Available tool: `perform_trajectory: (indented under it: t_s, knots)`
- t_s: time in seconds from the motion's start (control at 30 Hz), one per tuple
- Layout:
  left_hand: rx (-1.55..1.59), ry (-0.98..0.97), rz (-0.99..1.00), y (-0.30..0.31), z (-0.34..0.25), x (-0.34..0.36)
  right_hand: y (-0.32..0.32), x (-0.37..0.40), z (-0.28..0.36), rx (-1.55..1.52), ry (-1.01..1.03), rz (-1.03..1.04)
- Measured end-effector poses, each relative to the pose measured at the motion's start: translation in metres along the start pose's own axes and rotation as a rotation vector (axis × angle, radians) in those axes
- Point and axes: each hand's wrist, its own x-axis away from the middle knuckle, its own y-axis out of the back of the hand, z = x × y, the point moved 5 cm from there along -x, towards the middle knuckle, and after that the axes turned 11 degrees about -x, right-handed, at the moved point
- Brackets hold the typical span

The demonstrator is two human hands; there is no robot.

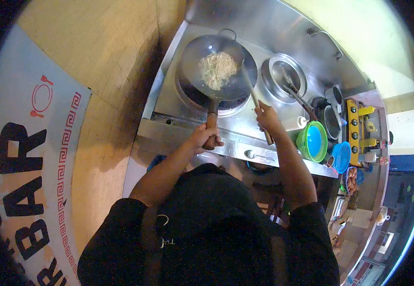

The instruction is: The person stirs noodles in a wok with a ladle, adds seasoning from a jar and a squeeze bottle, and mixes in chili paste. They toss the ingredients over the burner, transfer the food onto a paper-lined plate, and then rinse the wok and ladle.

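A dark wok (195, 71) sits over the burner ring at the left of a steel stove, holding a heap of pale noodles (219, 69). Wrapped round its wooden handle (211, 119) is my left hand (207, 137). My right hand (267, 117) grips a long-handled cooking utensil (252, 86) with a wooden end below the fist. That utensil reaches over the wok's right side, beside the noodles; its head is too blurred to name.
Right of the wok stands a metal pot (270, 78) with utensils in it. Beyond my right forearm are a green basin (303, 143), a blue basin (341, 159), a white squeeze bottle (293, 124) and a yellow rack (353, 136). A steel splashback (259, 24) rises behind the stove.
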Motion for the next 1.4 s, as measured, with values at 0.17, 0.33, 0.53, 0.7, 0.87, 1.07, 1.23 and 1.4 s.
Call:
perform_trajectory:
  t_s: [0.17, 0.33, 0.53, 0.7, 0.87, 1.07, 1.23, 1.4]
  knots:
    - [-0.003, 0.033, 0.041, -0.003, 0.007, -0.014, -0.016, 0.029, -0.004, -0.085, 0.003, 0.078]
    - [0.114, 0.04, -0.046, -0.006, -0.006, 0.0, 0.009, 0.069, 0.056, -0.351, -0.214, 0.209]
    - [0.094, 0.034, -0.027, -0.007, -0.006, 0.001, 0.015, 0.052, 0.036, -0.05, -0.184, 0.189]
    - [0.208, 0.021, 0.062, -0.011, -0.004, 0.002, -0.011, -0.011, 0.032, 0.521, 0.422, -0.004]
    - [0.083, 0.064, 0.017, -0.015, -0.008, 0.01, -0.013, 0.048, 0.049, 0.769, 0.138, 0.087]
    - [0.084, 0.043, -0.039, -0.035, -0.018, 0.009, 0.015, 0.071, 0.057, -0.12, -0.174, 0.133]
    - [0.055, 0.019, -0.065, -0.021, -0.009, 0.004, 0.018, 0.09, 0.011, -0.252, -0.349, 0.294]
    - [0.142, 0.034, -0.008, -0.022, -0.006, 0.0, -0.02, 0.034, 0.028, 0.61, 0.132, 0.023]
